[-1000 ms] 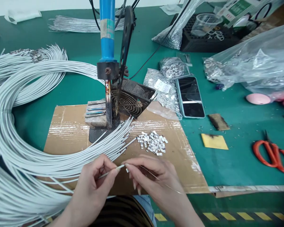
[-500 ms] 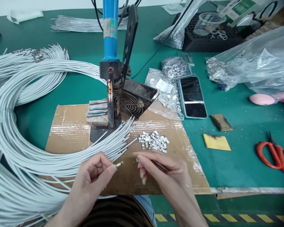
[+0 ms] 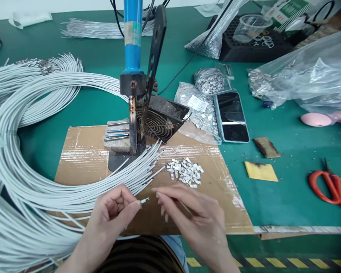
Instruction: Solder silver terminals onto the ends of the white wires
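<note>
My left hand (image 3: 116, 208) pinches a white cable (image 3: 144, 200) close to its stripped end, which sticks out past the thumb with a dark and teal tip. Just to the right, my right hand (image 3: 191, 210) is closed in a pinch, its fingertips a short gap from the cable end. Whatever sits between those fingertips is too small to make out. Behind the hands lies a pile of small metal tabs (image 3: 186, 171) on a cardboard sheet (image 3: 216, 212). A thick bundle of white cables (image 3: 102, 185) curves in from the left, its ends near the pile.
A blue soldering iron (image 3: 132, 57) stands upright in a holder, tip down, beyond the cable ends. Behind it is a black fan (image 3: 156, 123). To the right lie a phone (image 3: 232, 113), bags of metal parts (image 3: 193, 106), a yellow sponge (image 3: 260, 171) and red-handled scissors (image 3: 328, 185).
My right hand has moved left and slightly down, bringing its fingertips closer to the cable end. My left hand has shifted only a little to the right.
</note>
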### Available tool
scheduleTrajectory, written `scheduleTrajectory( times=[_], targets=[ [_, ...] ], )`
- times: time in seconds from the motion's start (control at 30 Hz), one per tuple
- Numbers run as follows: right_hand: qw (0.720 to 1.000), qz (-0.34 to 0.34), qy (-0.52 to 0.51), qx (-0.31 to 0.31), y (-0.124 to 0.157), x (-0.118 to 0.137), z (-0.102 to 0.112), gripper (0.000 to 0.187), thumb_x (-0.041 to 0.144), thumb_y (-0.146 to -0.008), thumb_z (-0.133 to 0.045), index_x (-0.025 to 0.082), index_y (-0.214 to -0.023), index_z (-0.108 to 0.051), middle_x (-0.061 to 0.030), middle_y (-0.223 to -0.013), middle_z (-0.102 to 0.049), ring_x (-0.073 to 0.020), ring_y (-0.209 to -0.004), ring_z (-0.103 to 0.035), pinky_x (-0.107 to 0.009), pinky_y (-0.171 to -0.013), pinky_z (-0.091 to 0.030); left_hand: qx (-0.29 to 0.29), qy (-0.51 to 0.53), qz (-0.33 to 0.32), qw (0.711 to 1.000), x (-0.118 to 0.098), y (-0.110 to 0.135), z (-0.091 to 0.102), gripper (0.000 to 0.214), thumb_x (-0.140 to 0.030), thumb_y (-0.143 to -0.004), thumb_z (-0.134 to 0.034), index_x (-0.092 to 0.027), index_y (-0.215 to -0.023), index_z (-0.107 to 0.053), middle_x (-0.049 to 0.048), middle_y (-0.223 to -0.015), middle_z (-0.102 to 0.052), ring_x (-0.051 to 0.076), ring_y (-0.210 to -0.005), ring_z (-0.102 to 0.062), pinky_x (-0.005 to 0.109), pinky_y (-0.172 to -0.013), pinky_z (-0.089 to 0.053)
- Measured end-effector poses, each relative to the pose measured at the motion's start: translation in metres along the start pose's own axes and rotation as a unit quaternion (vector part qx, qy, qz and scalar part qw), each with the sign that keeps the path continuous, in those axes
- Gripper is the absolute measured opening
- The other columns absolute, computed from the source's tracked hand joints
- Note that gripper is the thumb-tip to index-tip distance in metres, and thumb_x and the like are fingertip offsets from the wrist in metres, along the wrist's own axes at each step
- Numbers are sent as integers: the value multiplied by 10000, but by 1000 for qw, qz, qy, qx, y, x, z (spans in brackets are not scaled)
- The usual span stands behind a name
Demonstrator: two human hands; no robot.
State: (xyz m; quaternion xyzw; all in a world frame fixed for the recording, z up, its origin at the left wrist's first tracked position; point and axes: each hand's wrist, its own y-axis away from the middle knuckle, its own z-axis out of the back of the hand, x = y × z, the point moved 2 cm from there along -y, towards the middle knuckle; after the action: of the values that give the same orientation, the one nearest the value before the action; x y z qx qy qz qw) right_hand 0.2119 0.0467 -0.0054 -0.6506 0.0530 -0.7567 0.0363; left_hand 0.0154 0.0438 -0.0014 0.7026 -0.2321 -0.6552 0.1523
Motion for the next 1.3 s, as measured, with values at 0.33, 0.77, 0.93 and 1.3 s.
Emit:
scheduleTrajectory(
  times=[0.33,0.77,0.93,1.3],
  targets=[
    [932,-246,-267,5,12,-11,-30,236,460,-850,-878,230,-890,-909,-2,-649,-656,-79,-454,-588,-165,-408,-542,-33,-10,-35,999,-4,3,-6,401,-525,-866,-839,-190,-701,-693,-48,-591,-531,112,-561,-379,236,-529,-307],
    [908,-270,-318,33,13,-14,-31,241,455,-840,-887,225,-908,-912,5,-616,-641,-67,-438,-562,-150,-393,-508,-49,-84,-120,988,-1,5,-7,203,-288,-938,-767,-229,-746,-742,-15,-664,-665,144,-613,-543,238,-589,-418],
    [869,-334,-360,58,11,-18,-26,281,472,-787,-934,203,-857,-896,14,-582,-665,-41,-413,-545,-123,-401,-494,-20,-166,-163,972,2,4,-3,208,-305,-969,-723,-226,-780,-760,31,-705,-701,184,-654,-604,271,-607,-453],
    [918,-306,-216,128,0,0,-11,178,341,-810,-881,173,-755,-859,13,-560,-674,-63,-441,-587,-148,-451,-504,27,-170,-58,983,-2,0,-3,295,-409,-952,-718,-194,-752,-690,-26,-613,-585,113,-556,-446,206,-498,-321]
  ],
)
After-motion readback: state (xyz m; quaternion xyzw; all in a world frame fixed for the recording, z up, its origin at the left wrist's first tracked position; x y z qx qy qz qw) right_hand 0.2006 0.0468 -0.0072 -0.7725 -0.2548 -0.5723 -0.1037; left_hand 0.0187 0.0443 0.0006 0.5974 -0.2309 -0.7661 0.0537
